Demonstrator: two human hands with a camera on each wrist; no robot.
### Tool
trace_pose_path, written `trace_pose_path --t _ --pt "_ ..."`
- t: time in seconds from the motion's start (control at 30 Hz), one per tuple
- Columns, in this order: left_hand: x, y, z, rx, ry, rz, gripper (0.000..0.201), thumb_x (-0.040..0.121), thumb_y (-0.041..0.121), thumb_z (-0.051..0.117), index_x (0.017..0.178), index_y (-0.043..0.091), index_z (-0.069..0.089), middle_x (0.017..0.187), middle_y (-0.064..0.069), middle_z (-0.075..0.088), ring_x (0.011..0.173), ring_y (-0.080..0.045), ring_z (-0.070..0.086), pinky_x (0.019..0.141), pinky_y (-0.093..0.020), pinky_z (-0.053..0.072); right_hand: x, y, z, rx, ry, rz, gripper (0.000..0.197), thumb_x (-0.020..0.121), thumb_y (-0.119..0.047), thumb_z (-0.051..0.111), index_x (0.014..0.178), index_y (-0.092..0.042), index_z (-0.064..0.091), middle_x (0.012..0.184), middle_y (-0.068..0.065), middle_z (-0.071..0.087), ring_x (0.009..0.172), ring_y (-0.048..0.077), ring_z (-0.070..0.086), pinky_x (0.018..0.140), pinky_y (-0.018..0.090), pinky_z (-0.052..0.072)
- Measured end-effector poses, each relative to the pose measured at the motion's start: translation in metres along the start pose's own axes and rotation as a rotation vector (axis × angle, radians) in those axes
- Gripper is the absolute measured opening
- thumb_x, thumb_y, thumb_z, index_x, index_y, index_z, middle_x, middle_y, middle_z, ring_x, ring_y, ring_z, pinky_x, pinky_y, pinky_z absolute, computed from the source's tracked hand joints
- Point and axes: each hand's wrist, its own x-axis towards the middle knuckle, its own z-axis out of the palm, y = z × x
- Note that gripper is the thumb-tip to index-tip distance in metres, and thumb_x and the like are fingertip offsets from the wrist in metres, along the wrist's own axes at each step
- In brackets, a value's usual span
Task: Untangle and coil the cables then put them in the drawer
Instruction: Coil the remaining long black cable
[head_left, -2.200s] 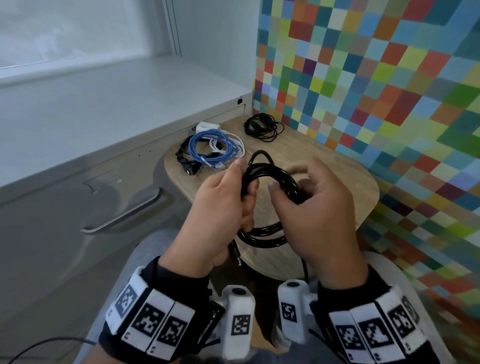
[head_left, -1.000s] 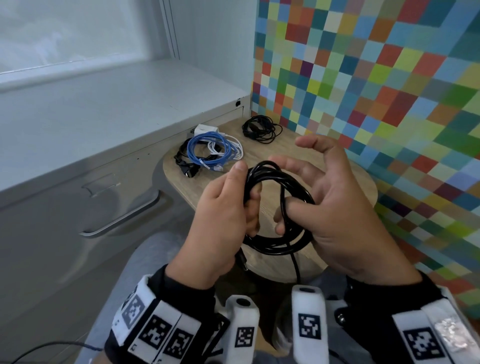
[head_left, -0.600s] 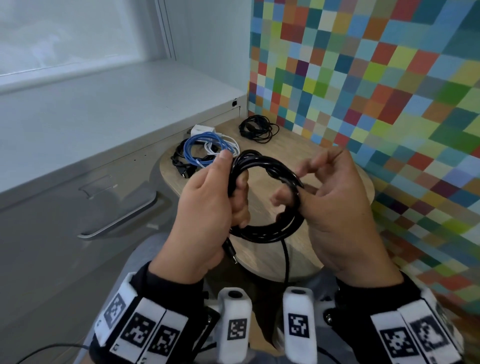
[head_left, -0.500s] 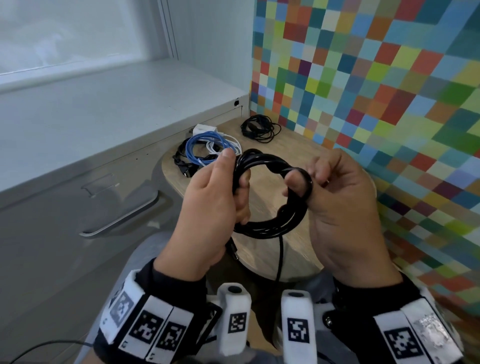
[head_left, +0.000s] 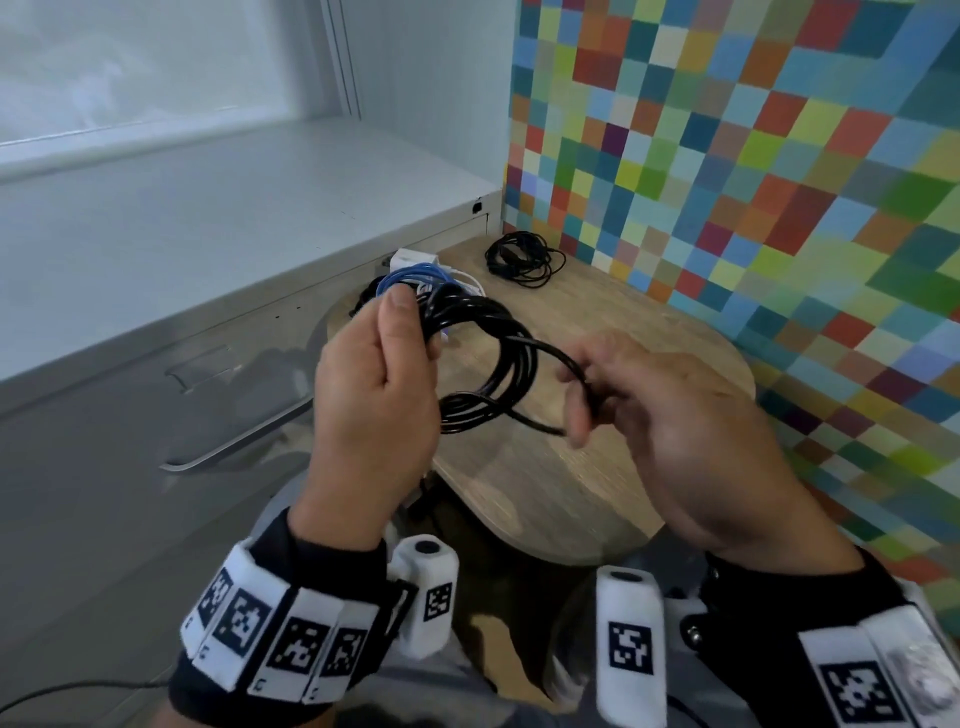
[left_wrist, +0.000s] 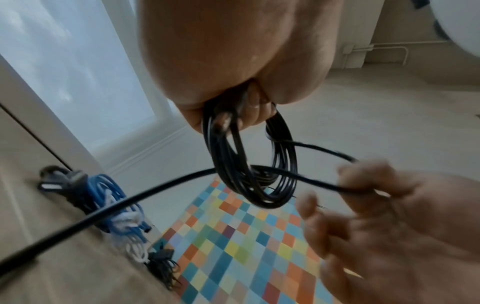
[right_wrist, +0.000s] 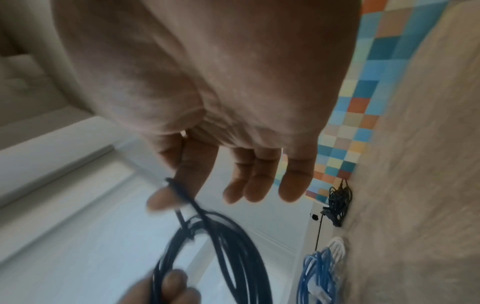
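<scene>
Two hands at work: my left hand (head_left: 374, 395) grips the black coil (head_left: 488, 364) while my right hand (head_left: 675, 415), now drawn back, pinches its loose end to finish wrapping.

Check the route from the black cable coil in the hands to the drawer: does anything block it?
Yes: the drawer itself is shut, handle untouched. Both hands are busy: the left hand grips the black cable coil, and the right hand pinches its loose strand.
</scene>
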Motion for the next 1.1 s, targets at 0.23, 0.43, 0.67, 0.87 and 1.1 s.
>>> trace_pose_path --t 0.23,0.43,0.67,0.87,1.1 --pt "0.009 -0.008 -0.004 0.021 0.008 -0.031 0.047 0.106 0.041 0.034 0.066 0.020 0.046 0.050 0.011 0.043 0.047 -0.011 0.036 0.048 -0.032 0.029 -0.004 -0.011 -0.015 0.478 0.070 0.045 0.019 0.089 -0.019 0.062 0.074 -0.008 0.059 0.049 0.002 0.038 0.047 0.021 0.051 0.071 0.040 0.062" --pt "0.010 -0.006 -0.008 -0.256 -0.057 -0.311 0.049 0.107 0.041 0.038 0.068 0.016 0.051 0.050 0.004 0.034 0.045 -0.015 0.024 0.050 -0.038 0.017 -0.007 -0.011 -0.042 -0.175 0.268 -0.059 0.003 0.081 -0.025 0.078 0.081 -0.023 0.081 0.063 -0.001 0.069 0.051 0.009 0.057 0.048 0.017 0.046" --pt "0.010 0.005 -0.014 -0.440 -0.253 -0.346 0.055 0.098 0.061 0.044 0.073 0.012 0.053 0.050 0.005 0.030 0.041 -0.015 0.021 0.046 -0.032 0.019 -0.013 -0.016 -0.059 -0.439 0.340 -0.110 0.011 0.087 -0.027 0.078 0.084 -0.037 0.077 0.074 -0.019 0.075 0.069 0.004 0.068 0.060 0.016 0.054" --pt "0.012 0.003 -0.012 -0.222 -0.113 -0.238 0.047 0.106 0.039 0.049 0.069 0.010 0.049 0.054 0.006 0.034 0.048 -0.013 0.023 0.048 -0.035 0.017 -0.015 -0.020 -0.058 -0.480 0.540 -0.205 0.009 0.080 -0.047 0.079 0.080 -0.039 0.075 0.074 -0.009 0.072 0.073 0.015 0.066 0.064 0.029 0.054" --pt "0.014 0.005 -0.019 -0.538 -0.075 -0.404 0.044 0.110 0.039 0.040 0.073 0.019 0.050 0.053 0.003 0.024 0.042 -0.013 0.017 0.044 -0.027 0.025 -0.009 0.002 -0.081 -0.558 0.552 -0.152 0.021 0.099 -0.025 0.068 0.101 -0.045 0.076 0.097 -0.026 0.071 0.089 -0.006 0.066 0.082 0.029 0.056"
